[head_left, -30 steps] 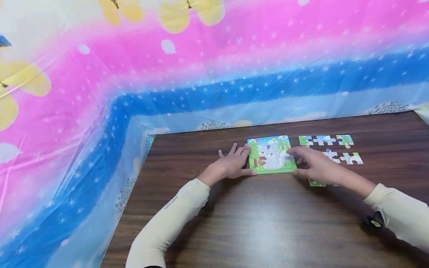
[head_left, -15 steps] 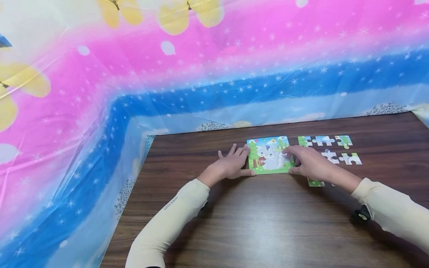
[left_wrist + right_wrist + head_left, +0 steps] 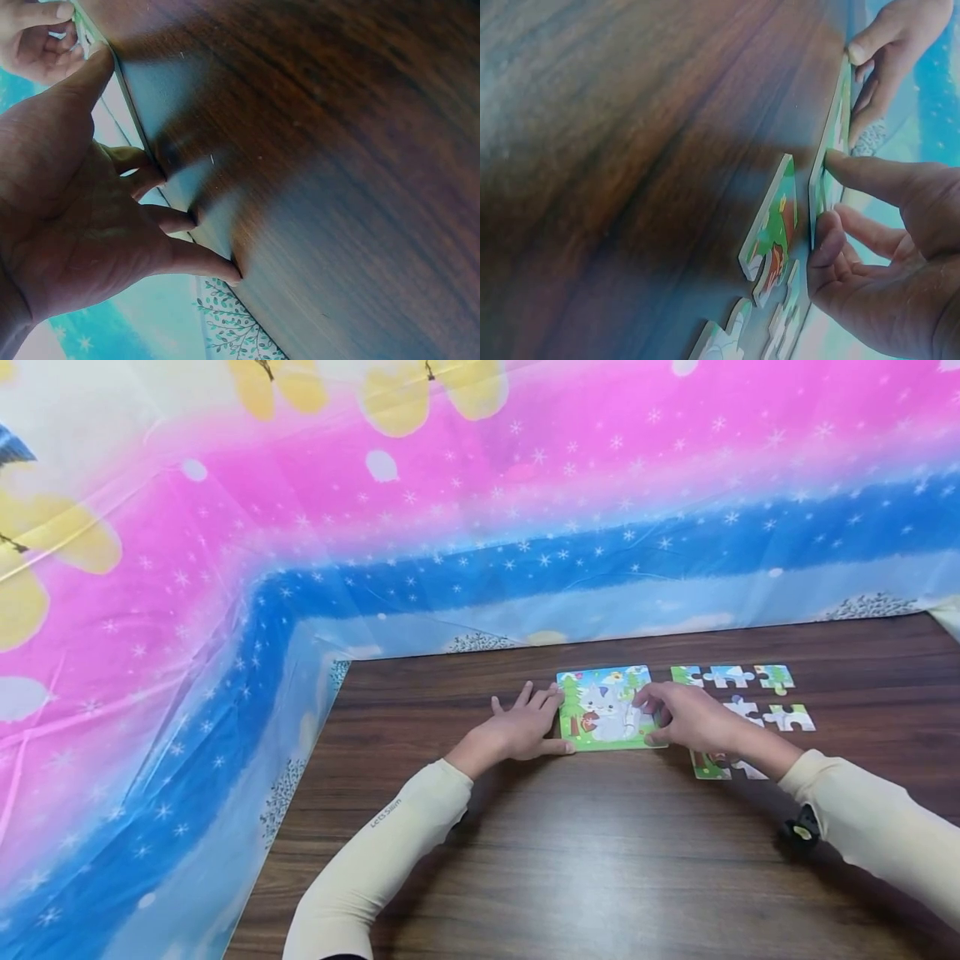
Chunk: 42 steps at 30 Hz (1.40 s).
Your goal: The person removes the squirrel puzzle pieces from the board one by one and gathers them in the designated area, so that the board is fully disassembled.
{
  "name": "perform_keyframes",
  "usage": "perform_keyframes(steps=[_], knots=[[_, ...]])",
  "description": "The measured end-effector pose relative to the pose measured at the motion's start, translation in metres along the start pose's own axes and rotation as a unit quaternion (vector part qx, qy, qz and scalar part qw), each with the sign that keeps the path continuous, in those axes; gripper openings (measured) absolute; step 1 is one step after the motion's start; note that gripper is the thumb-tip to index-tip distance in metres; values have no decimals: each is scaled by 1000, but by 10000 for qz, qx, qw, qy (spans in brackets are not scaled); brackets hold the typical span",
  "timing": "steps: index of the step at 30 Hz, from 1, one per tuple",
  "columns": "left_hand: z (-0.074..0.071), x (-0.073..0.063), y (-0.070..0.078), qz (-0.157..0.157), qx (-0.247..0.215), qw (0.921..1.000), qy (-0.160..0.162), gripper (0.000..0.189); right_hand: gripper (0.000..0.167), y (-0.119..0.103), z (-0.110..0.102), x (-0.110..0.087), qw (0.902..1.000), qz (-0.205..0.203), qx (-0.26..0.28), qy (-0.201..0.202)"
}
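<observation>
An assembled jigsaw puzzle (image 3: 606,710) showing a grey-white cartoon animal among green trees lies flat on the dark wooden table. My left hand (image 3: 525,731) rests at its left edge with fingers spread, the thumb touching the lower left corner. At the puzzle's right part, my right hand (image 3: 697,718) has bent fingers and an opposed thumb, pinching there. Whether a single piece or the whole puzzle is between them is hidden. In the right wrist view, the thumb and fingers meet the puzzle's edge (image 3: 815,199). The left wrist view shows the spread left fingers (image 3: 187,255) touching the table.
Several loose puzzle pieces (image 3: 729,676) lie in rows on the right, some beneath my right forearm. One green piece (image 3: 776,217) lies close by my right hand. The wooden table (image 3: 525,852) meets a pink and blue patterned cloth (image 3: 450,543) at the back and left.
My right hand has shifted left from the puzzle's right edge onto its right part, and the forearm followed. My left hand stays at the left edge.
</observation>
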<state>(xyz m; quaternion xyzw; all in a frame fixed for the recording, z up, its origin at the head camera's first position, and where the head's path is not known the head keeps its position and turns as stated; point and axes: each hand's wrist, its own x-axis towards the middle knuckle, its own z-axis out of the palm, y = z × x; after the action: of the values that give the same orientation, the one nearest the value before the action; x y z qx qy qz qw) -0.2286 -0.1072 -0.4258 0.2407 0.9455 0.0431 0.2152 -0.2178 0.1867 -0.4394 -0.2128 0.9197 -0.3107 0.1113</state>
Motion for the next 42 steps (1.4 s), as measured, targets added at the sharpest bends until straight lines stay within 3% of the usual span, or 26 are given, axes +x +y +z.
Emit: perform_keyframes(steps=[9, 18, 25, 33, 38, 42], knots=[[-1, 4, 2, 33, -24, 10000, -3, 94, 51, 4, -5, -1, 9998, -120, -178, -38], [-2, 1, -1, -4, -164, 9999, -25, 93, 56, 2, -6, -5, 9982, -127, -422, 416], [-2, -3, -3, -28, -179, 9998, 7, 93, 57, 21, -31, -34, 9916, -503, -732, 941], [0, -3, -4, -32, -179, 9998, -43, 93, 59, 58, -58, -77, 9799, -476, -1545, 1171], [-1, -1, -3, 35, -128, 9999, -52, 94, 57, 80, -66, -102, 9714, -80, -2184, 925], [-1, -1, -1, 88, -118, 9999, -47, 94, 59, 95, -71, -118, 9689, 188, -2377, 656]])
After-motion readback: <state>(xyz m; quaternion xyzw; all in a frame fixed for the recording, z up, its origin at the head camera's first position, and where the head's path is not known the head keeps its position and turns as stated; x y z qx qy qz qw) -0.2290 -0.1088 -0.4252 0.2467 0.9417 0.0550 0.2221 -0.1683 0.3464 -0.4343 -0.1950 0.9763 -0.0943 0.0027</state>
